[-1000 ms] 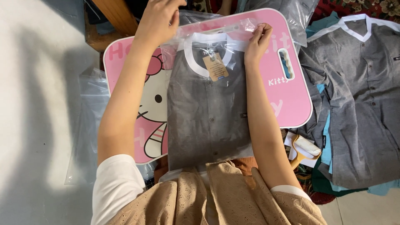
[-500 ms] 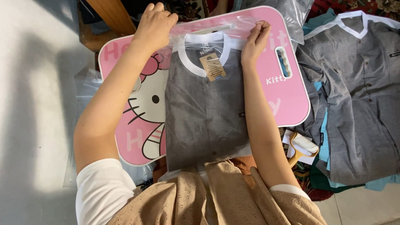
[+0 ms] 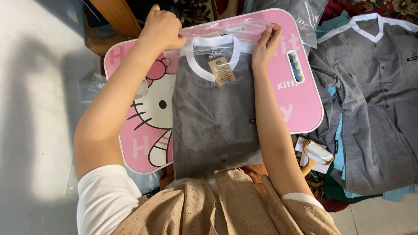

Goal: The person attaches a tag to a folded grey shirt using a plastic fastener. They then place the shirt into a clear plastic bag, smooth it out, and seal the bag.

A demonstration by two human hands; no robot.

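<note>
**Both hands pinch the top flap of a bagged grey shirt**

A folded grey shirt [image 3: 215, 117] with a white collar lies inside a clear plastic bag [image 3: 244, 32], flat on a pink lap board [image 3: 300, 104] printed with a cartoon cat. The left hand [image 3: 163, 28] is closed in a fist on the bag's upper left corner, just above the collar. The right hand [image 3: 266, 43] pinches the flap at the upper right corner, fingers curled onto the plastic. The two hands are apart, one at each side of the collar, and the shirt's body stretches from between them down toward the person's lap. A brown paper tag [image 3: 221, 70] rests on the shirt's chest, below and between the hands.

To the right of the right hand, past the board's edge, a second grey shirt [image 3: 374, 100] lies spread open and unbagged over other clothes. Near the right elbow sits a lint roller [image 3: 316, 153] with a yellow handle. Beyond the left hand a wooden leg [image 3: 115, 17] slants across the floor, and more clear bags [image 3: 89, 87] lie outside the left forearm.
</note>
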